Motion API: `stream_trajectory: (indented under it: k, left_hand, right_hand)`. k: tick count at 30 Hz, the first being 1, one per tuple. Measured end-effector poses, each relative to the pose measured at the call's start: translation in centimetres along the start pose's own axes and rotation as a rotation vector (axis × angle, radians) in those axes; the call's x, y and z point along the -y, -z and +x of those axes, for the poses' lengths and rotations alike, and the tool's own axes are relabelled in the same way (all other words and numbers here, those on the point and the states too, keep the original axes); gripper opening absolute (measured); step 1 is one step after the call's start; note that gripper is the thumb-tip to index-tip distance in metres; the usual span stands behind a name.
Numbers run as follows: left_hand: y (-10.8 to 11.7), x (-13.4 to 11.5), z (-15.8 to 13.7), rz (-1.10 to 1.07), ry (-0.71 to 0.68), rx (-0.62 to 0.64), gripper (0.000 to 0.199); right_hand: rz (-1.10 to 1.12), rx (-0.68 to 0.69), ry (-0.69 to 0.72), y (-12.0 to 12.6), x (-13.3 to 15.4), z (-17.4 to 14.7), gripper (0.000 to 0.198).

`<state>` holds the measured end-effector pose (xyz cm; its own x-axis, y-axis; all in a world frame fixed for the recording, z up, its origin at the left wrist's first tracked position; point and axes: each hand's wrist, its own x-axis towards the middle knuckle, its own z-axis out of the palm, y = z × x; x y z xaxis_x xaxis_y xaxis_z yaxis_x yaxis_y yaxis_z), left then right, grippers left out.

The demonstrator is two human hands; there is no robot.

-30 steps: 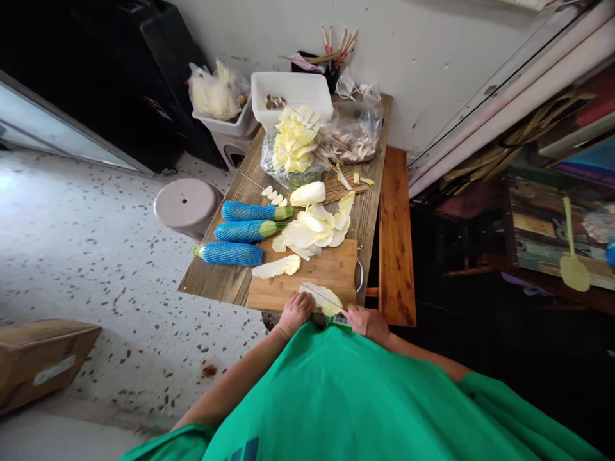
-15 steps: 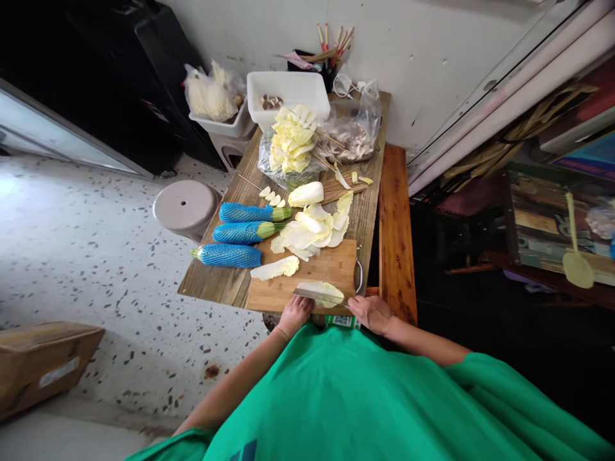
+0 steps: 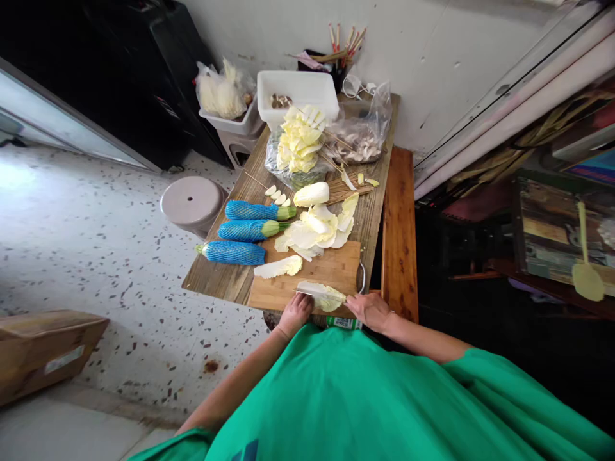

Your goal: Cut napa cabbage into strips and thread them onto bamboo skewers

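Note:
On the near edge of the wooden cutting board (image 3: 273, 296) lies a napa cabbage leaf (image 3: 327, 299). My left hand (image 3: 296, 312) has its fingers bent and closed on the leaf's pale left end. Closed around the handle of a knife (image 3: 312, 293) is my right hand (image 3: 369, 310), near the board's right corner. The thin blade lies along the leaf, pointing left toward my left hand; my fist hides the handle. A second leaf (image 3: 278, 266) rests on the board, and a pile of loose leaves (image 3: 312, 232) overlaps its far edge.
Left of the board are three zucchini in blue foam nets (image 3: 235, 252). Beyond the pile sit a small cabbage heart (image 3: 311, 194), skewers (image 3: 343, 189), bagged mushrooms (image 3: 360, 144) and a white tub (image 3: 298, 89). A stool (image 3: 192, 202) stands left, a wooden bench (image 3: 400, 237) right.
The whole view has shifted slightly, so the table appears a little further right. The knife blade looks thinner, turned more edge-on over the leaf. Both hands keep nearly the same places.

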<state>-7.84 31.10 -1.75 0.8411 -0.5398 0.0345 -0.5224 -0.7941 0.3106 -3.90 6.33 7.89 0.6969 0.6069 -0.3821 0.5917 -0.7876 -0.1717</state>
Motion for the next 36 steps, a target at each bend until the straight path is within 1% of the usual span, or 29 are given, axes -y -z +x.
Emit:
stream_trajectory:
  k: [5, 15, 25, 29, 33, 36]
  left_hand:
    - [0.2, 0.3, -0.1, 0.001, -0.038, -0.018, 0.023]
    - [0.9, 0.7, 0.0, 0.028, -0.101, 0.028, 0.023]
    - [0.8, 1.2, 0.3, 0.033, -0.163, 0.046, 0.027]
    - [1.1, 1.0, 0.4, 0.067, -0.16, 0.048, 0.028]
    - [1.5, 0.7, 0.9, 0.105, -0.154, 0.056, 0.029]
    - [1.7, 0.6, 1.2, 0.126, -0.156, 0.064, 0.028]
  right_hand:
    - [-0.001, 0.023, -0.018, -0.8, 0.6, -0.1, 0.027]
    - [-0.003, 0.069, -0.032, -1.8, 0.9, -0.4, 0.02]
    - [0.024, 0.093, -0.049, -2.1, 1.5, 1.4, 0.021]
    - [0.058, 0.077, -0.053, -1.9, 0.8, 2.2, 0.027]
    - [0.093, 0.049, -0.053, -0.9, -0.8, 3.4, 0.037]
    - [0.106, 0.026, -0.036, -0.3, -1.2, 3.7, 0.038]
